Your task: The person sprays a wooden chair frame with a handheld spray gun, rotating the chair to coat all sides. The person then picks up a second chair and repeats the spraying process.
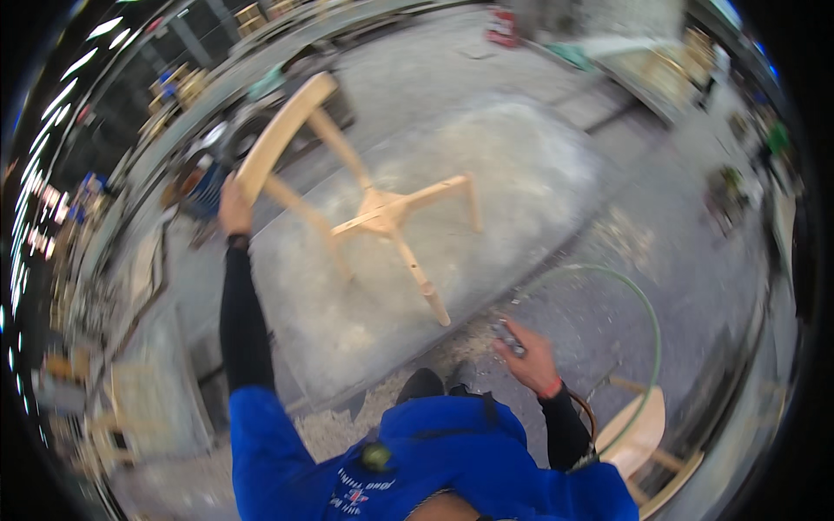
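Observation:
A bare light-wood chair frame (380,217) with a curved backrest and no seat panel stands tilted over a dusty grey platform (521,165). My left hand (233,208) is closed round the lower left end of its backrest, arm stretched out. Nearer to me, right of the platform's front edge, my right hand (532,358) grips a small grey metal tool (508,337). Its exact kind is blurred and partly hidden by the fingers. The tool is apart from the chair frame. A green hose (653,326) loops beside that hand; where it joins is unclear.
Another wooden chair (638,425) is close at my lower right, beside the hose. Sawdust (621,239) lies on the floor around the platform. A blue bin (207,187) stands beyond my left hand. Wooden parts (130,404) are at the left, and a pallet-like board (643,78) lies far right.

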A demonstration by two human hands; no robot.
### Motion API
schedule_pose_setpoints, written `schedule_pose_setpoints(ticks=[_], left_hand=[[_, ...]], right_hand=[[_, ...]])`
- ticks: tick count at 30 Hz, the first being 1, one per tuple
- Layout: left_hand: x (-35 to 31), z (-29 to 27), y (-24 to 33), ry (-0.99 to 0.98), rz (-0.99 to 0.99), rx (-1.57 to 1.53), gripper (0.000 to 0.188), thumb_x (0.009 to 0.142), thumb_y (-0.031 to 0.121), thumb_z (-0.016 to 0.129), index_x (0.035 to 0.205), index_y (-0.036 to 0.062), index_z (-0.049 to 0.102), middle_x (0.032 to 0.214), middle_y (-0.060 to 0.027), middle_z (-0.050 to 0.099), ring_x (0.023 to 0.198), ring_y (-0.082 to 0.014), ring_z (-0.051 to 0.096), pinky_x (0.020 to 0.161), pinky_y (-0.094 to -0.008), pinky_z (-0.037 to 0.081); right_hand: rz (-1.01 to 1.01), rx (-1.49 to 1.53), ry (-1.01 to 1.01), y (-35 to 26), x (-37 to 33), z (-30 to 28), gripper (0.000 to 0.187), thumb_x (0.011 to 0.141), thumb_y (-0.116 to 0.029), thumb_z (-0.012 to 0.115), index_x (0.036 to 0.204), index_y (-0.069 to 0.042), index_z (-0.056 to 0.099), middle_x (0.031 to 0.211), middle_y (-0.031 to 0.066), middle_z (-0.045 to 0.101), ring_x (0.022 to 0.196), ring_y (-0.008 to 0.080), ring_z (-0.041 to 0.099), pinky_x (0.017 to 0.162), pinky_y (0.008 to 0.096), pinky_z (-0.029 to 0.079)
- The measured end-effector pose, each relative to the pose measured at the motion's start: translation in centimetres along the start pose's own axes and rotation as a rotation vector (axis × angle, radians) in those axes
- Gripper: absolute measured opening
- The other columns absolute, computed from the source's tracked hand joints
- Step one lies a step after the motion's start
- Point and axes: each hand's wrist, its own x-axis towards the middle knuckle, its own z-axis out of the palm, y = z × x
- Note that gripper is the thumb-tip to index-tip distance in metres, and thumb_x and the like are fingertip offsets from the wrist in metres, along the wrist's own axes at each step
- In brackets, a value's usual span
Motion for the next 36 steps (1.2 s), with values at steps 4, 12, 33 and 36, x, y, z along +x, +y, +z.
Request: schedule_pose_setpoints(ticks=[4, 12, 33, 36], left_hand=[[2.2, 1.5, -3.3, 0.043, -0.563, -0.341, 0.045, 0.109, 0.036, 0.047, 0.131, 0.0021, 0.066, 0.128, -0.0191, 0.069, 0.118, -0.037, 0.066, 0.105, -0.0414, 0.048], [2.2, -0.4, 1.2, 0.078, -1.022, -0.996, 0.046, 0.102, 0.042, 0.067, 0.134, 0.0106, 0.058, 0.121, -0.0065, 0.061, 0.109, -0.0192, 0.063, 0.08, -0.0404, 0.061], [-15.4, 6.2, 7.4, -0.877, -0.879, -0.592, 0.074, 0.1, 0.053, 0.061, 0.15, 0.0013, 0.048, 0.145, -0.0296, 0.056, 0.137, -0.0437, 0.052, 0.113, -0.0487, 0.042], [-24.2, 3.0, 17.4, -0.669, -0.845, -0.744, 0.051, 0.096, 0.045, 0.068, 0.124, 0.0025, 0.07, 0.113, -0.0201, 0.074, 0.101, -0.0324, 0.072, 0.087, -0.0451, 0.053]], right_hand=[[0.077, 0.159, -0.042, -1.7, 2.3, 0.4, 0.052, 0.091, -0.021, 0.079, 0.137, 0.0, 0.064, 0.109, 0.0202, 0.076, 0.098, 0.0296, 0.076, 0.085, 0.0364, 0.057], [0.08, 0.243, -0.025, -4.5, 7.2, 1.9, 0.051, 0.093, -0.016, 0.078, 0.136, 0.005, 0.063, 0.104, 0.0196, 0.076, 0.093, 0.0233, 0.075, 0.084, 0.0348, 0.056], [-0.06, 0.538, 0.079, -14.1, 17.1, 3.2, 0.066, 0.098, -0.038, 0.075, 0.14, 0.009, 0.057, 0.102, 0.0143, 0.075, 0.088, 0.0157, 0.069, 0.08, 0.0318, 0.057], [-0.175, 0.468, 0.117, -15.1, 18.0, 3.6, 0.062, 0.096, -0.031, 0.078, 0.14, 0.009, 0.058, 0.101, 0.0154, 0.075, 0.089, 0.0173, 0.071, 0.081, 0.0323, 0.057]])
